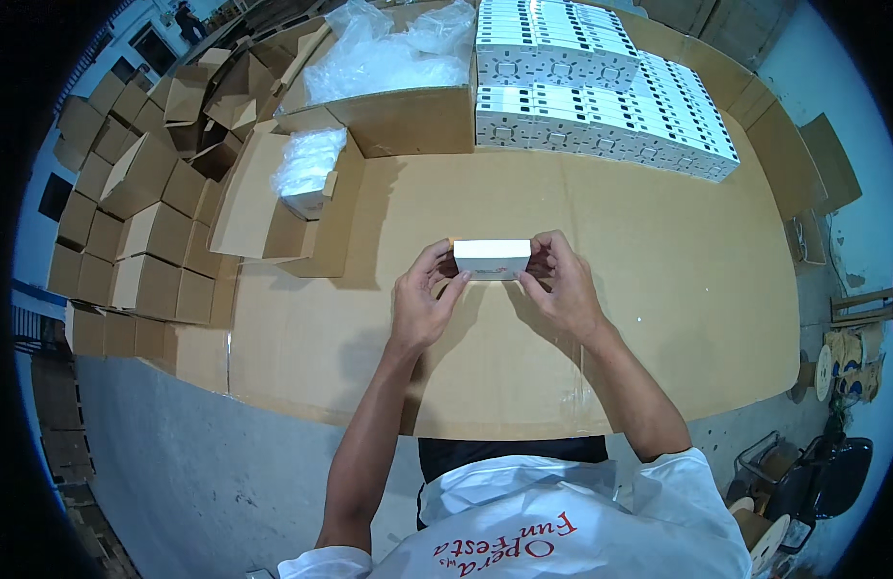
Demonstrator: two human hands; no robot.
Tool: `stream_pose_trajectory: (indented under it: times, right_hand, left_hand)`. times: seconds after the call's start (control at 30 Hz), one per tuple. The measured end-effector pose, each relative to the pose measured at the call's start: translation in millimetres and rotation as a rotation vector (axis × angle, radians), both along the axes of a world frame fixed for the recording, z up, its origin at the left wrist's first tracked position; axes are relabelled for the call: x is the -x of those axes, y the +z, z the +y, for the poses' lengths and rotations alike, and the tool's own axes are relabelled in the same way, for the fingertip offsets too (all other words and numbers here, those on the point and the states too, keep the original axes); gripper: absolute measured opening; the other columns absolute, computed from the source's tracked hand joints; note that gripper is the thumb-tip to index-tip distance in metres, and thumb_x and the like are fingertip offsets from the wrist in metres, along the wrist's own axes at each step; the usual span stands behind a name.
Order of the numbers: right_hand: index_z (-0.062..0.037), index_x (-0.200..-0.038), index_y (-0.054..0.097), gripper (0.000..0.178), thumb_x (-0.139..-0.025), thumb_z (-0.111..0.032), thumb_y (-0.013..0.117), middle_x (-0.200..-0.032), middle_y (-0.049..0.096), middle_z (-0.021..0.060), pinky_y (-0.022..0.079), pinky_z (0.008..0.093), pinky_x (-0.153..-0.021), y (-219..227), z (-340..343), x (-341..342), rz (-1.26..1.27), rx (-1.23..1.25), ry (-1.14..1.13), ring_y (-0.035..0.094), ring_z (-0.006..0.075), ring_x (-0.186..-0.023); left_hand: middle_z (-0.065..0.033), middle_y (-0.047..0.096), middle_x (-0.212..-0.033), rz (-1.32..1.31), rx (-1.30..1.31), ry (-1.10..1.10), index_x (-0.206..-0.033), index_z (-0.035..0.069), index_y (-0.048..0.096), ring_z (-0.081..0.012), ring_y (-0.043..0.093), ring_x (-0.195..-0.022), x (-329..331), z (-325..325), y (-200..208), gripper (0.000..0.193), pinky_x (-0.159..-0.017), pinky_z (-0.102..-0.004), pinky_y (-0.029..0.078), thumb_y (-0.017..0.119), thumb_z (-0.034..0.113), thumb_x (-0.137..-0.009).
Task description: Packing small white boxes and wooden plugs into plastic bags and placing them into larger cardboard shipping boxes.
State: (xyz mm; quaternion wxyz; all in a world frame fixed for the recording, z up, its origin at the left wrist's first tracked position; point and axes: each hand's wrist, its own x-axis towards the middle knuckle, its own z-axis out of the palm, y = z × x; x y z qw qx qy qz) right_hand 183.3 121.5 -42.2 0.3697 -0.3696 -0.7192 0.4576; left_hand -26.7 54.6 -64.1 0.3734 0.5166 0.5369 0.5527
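Observation:
A small white box (pixel 492 259) with faint print on its near side is held up over the middle of the cardboard-covered table (pixel 659 299). My left hand (pixel 424 297) grips its left end, thumb at the near lower corner and fingers behind. At the right end my right hand (pixel 563 288) pinches it the same way. Ahead and to the left stands an open cardboard carton (pixel 342 224) with a white box (pixel 304 205) inside, topped by clear plastic wrap (pixel 309 162).
A larger carton (pixel 417 124) full of clear plastic bags (pixel 388 63) stands at the back. Right of it, many white patterned boxes (pixel 601 125) are stacked in rows. Brown cartons (pixel 157 241) pile up at the left. A black chair (pixel 827 478) stands on the floor at the right.

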Motion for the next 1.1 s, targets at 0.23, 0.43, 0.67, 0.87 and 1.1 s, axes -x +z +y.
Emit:
stream_pose_trajectory:
  times: [0.23, 0.43, 0.67, 0.87, 1.1]
  right_hand:
    - [0.0001, -0.111, 0.048, 0.036, -0.084, -0.001, 0.071, -0.102, 0.065, 0.0159, 0.058, 0.0365, -0.086, 15.1, -5.1, 9.5, -0.014, 0.023, 0.010, 0.070, 0.0248, -0.096]
    - [-0.0005, -0.116, 0.049, 0.045, -0.081, -0.007, 0.076, -0.108, 0.066, 0.0188, 0.057, 0.0387, -0.089, 43.8, 15.3, 13.3, -0.106, 0.075, -0.019, 0.069, 0.0281, -0.102]
    - [-0.0047, -0.129, 0.048, 0.067, -0.074, -0.018, 0.085, -0.118, 0.064, 0.0154, 0.057, 0.0396, -0.090, 60.2, 39.6, 4.5, -0.059, 0.114, 0.056, 0.068, 0.0271, -0.106]
    - [-0.0060, -0.138, 0.043, 0.089, -0.066, -0.023, 0.093, -0.129, 0.058, 0.0141, 0.054, 0.0400, -0.093, 63.7, 90.7, -15.5, -0.019, 0.110, 0.139, 0.061, 0.0260, -0.114]
    - [-0.0068, -0.141, 0.042, 0.093, -0.066, -0.026, 0.093, -0.132, 0.056, 0.0141, 0.052, 0.0383, -0.093, 49.7, 124.4, -26.2, 0.074, 0.197, 0.168, 0.058, 0.0261, -0.116]
  left_hand:
    - [-0.0145, 0.056, -0.131, -0.007, -0.080, 0.145, -0.142, -0.003, 0.040, -0.0170, 0.055, -0.117, 26.9, -7.6, 31.8, 0.050, -0.105, -0.0323, 0.044, 0.058, 0.002, -0.095]
    - [-0.0142, 0.068, -0.104, 0.523, -0.221, 0.333, -0.116, -0.002, 0.062, -0.0214, 0.065, -0.094, 62.4, 73.2, 157.3, 0.030, -0.087, -0.0349, 0.051, 0.068, 0.010, -0.090]
    - [-0.0132, 0.072, -0.093, 0.933, -0.327, 0.208, -0.103, 0.001, 0.069, -0.0267, 0.068, -0.084, 134.3, 260.3, 203.4, 0.026, -0.080, -0.0375, 0.054, 0.076, 0.016, -0.083]
    - [-0.0164, 0.073, -0.099, 1.143, -0.187, 0.265, -0.109, 0.003, 0.067, -0.0344, 0.069, -0.094, 135.6, 420.0, 191.7, 0.039, -0.084, -0.0419, 0.055, 0.079, 0.027, -0.081]
    - [-0.0257, 0.065, -0.122, 0.945, 0.197, 0.521, -0.123, 0.003, 0.062, -0.0417, 0.062, -0.116, 112.6, 527.1, 174.7, 0.061, -0.097, -0.0501, 0.051, 0.069, 0.052, -0.086]
